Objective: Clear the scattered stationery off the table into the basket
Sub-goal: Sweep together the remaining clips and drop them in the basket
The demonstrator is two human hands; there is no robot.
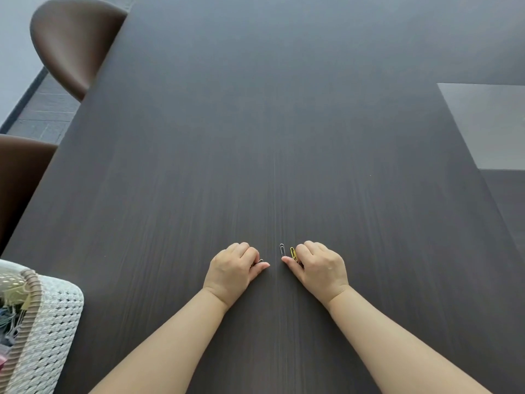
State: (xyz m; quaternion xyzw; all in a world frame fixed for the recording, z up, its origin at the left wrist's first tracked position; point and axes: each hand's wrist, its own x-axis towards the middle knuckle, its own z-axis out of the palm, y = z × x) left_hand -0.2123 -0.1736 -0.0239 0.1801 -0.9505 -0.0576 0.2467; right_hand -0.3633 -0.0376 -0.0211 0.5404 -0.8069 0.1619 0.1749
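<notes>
Head view: silver paperclip (282, 249), axis near-to-far

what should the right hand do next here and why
Probably pinch up the yellow paper clip, which lies flat on the table right at the right hand's curled fingertips. The grey paper clip just beside it, off the thumb tip, could follow. The left hand already seems to pinch a small clip, and the basket sits at the near left.
</notes>
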